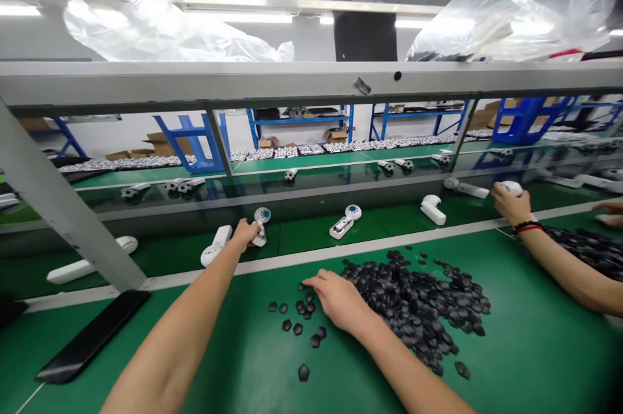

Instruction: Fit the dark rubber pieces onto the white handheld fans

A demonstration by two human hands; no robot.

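Observation:
On the dark green belt, my left hand [247, 232] has its fingers closed around the edge of a white plastic device [260, 236] with a round, patterned head. Part of that device is hidden behind the fingers. Over the green work surface, my right hand [338, 297] reaches with an outstretched fingertip to a small black pentagon piece [302, 286], which it appears to touch. Several loose black pentagon pieces [298, 328] lie left of this hand. A large heap of the same pieces [409, 304] spreads to its right.
More white devices, one with its casing open [342, 227], lie along the belt [296, 232]. A co-worker's hand [513, 206] holds a white device at right. A black strip [92, 336] lies at left. A metal frame beam [311, 84] crosses above, with plastic bags [175, 31] on it.

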